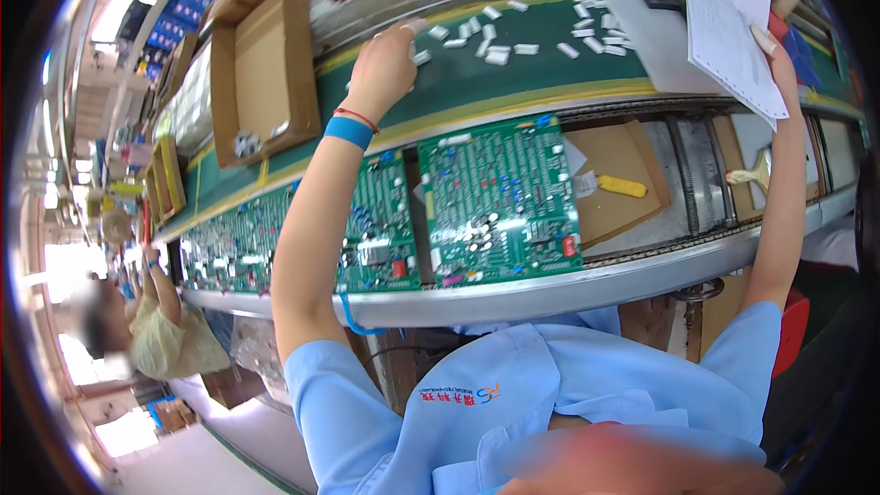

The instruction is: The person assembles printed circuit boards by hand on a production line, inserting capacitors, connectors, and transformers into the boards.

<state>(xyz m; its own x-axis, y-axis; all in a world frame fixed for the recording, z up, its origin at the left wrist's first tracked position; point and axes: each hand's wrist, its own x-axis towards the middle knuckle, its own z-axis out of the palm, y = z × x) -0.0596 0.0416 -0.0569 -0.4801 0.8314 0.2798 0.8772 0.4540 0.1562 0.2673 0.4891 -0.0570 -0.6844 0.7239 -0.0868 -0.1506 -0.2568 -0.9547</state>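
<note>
The small white components [513, 32] are short, pale, rectangular pieces scattered loosely across the green shelf mat at the far side, some lying flat, some askew. One lies at the left hand's fingertips. The white sheet of paper [729, 23], printed with rows, stands tilted at far right.

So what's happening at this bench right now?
A person in a light blue shirt leans over a conveyor line carrying green circuit boards. Their left hand reaches across to a scatter of small white parts on the green mat, fingers at the nearest ones. Their right hand holds up a sheet of paper. Another person works further down the line.
</note>
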